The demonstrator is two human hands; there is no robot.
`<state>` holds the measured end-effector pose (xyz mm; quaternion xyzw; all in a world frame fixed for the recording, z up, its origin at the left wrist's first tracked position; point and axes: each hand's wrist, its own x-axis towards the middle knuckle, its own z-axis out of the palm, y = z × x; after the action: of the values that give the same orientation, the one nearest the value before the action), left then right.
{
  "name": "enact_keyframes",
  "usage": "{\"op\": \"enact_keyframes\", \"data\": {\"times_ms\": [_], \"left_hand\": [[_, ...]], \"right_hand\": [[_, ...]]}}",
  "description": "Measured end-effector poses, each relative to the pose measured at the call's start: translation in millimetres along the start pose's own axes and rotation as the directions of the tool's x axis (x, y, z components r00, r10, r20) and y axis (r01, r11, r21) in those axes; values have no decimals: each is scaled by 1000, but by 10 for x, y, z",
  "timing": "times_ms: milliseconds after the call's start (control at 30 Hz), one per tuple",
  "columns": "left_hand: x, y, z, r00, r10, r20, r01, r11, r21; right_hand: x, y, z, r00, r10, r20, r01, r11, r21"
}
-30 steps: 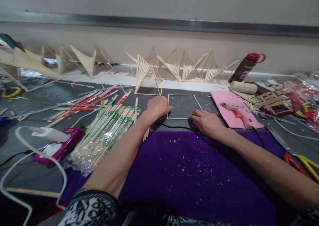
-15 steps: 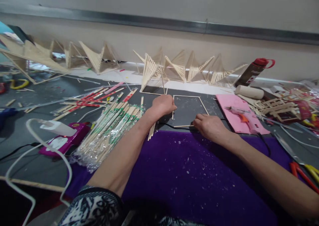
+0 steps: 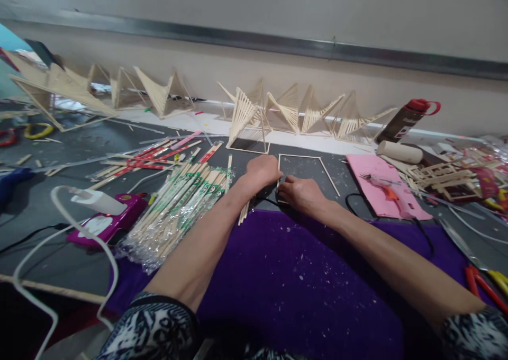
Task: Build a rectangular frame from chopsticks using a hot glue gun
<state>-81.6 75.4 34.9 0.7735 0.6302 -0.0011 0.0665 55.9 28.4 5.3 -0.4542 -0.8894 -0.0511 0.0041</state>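
Observation:
A flat outline of thin wooden sticks [image 3: 300,155] lies on the grey table, its right-hand stick [image 3: 330,177] slanting outward. My left hand [image 3: 263,170] is closed, its fingertips pinching the outline's left stick [image 3: 279,164] near the middle. Just below and to the right, my right hand [image 3: 304,193] has its fingers bent together at the stick's lower end, by the near left corner. It covers most of the near stick, and its fingertips are partly hidden. Beside my left forearm lies a plastic-wrapped bundle of chopsticks [image 3: 186,204] with green print.
A pink glue gun [image 3: 391,190] rests on a pink sheet [image 3: 367,172] to the right. Stick models [image 3: 244,116] stand along the wall. A purple cloth [image 3: 301,275] covers the near table. A magenta power strip [image 3: 107,222], bottle [image 3: 405,120] and pliers [image 3: 484,286] lie around.
My right hand has moved left along the near stick to the outline's near left corner, close to my left hand. My left hand stays at the left stick. The view has shifted slightly.

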Motion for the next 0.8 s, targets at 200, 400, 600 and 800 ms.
{"op": "enact_keyframes", "data": {"times_ms": [200,400,600,800], "left_hand": [[-21,4,-7,999,27,-38,-27,1000,-15],[-32,-2,-36,999,31,-40,-31,999,-9],[13,-30,-9,995,47,-83,-45,999,25],[61,-61,49,993,85,-80,-83,996,30]], "right_hand": [[96,-39,29,999,-24,39,28,996,-86],[63,-50,-49,999,-10,42,14,997,-74],[-104,396,-242,980,190,-57,-192,981,-23],[-92,1381,-368,865,466,-188,-471,882,23]]}}
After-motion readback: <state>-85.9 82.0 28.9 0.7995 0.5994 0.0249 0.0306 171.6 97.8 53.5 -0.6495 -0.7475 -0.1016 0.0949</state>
